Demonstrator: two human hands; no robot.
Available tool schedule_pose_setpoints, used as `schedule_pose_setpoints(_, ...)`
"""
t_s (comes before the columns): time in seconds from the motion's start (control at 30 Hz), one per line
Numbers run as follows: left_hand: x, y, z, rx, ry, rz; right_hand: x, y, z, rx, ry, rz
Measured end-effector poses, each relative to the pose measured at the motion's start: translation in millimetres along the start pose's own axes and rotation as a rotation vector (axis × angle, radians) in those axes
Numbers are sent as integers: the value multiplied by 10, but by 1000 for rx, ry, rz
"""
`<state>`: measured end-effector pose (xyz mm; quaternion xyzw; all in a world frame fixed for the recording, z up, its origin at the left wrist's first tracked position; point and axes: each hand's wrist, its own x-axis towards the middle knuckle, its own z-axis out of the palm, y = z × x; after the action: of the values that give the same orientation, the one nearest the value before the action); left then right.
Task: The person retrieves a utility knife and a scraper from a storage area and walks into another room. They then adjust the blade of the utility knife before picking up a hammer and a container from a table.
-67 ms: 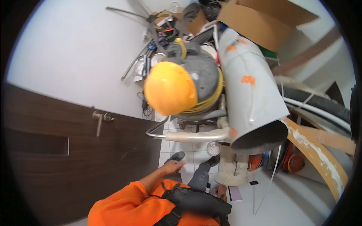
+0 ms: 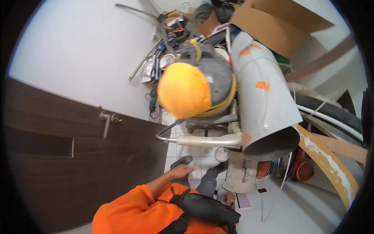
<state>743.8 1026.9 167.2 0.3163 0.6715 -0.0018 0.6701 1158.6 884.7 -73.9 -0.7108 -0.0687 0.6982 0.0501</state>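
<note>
1. L hand is hanging low in front of the body, elbow bent, forearm angling up & right out of the orange sleeve; fingers are pointing right, looking loosely extended, but too small to tell if gripping anything.
2. R hand is sitting low at the R side, partly tucked behind the black bag; can't tell if its fingers are open or closed.
3. Tan-wrapped handle is running crosswise beyond L hand, apart from it.
4. Lilac pad is lying on the floor just beside R hand.
5. R forearm is mostly hiding behind the bag, whose lower pt is blurring.
6. Yellow hard hat is covering pt of the grey drum-shaped machine; inside of white roll is going too dark to read.
</note>
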Motion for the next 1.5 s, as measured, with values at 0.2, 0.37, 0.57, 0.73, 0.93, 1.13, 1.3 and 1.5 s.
schedule_pose_setpoints(0.2, -507, 461, -536, 148, -493, 297, -1390, -175, 437, 399, 359, -311)
schedule_pose_setpoints(0.37, -532, 294, -889, 430, -558, 574, -2193, -126, 1579, 791, 400, -397)
schedule_pose_setpoints(0.57, -460, 56, -910, 784, -738, 737, -2271, 434, 2781, -276, 461, -876)
schedule_pose_setpoints(0.73, -945, -110, -726, 1119, -828, 911, -3430, 172, 3604, 514, 194, -744)
schedule_pose_setpoints(0.93, -1406, -287, -60, 1418, -951, 879, -3749, 985, 3632, 558, 329, -711)
schedule_pose_setpoints(1.13, -2049, -388, 878, 1328, -1200, 889, -4117, 2164, 3736, 1101, 481, -788)
schedule_pose_setpoints(1.3, -2721, -1023, 1660, 934, -1378, 593, -4367, 3388, 3800, 1456, 585, -945)
schedule_pose_setpoints(1.5, -3211, -1713, 2196, 723, -1429, 479, -4802, 4129, 3864, 1572, 756, -986)
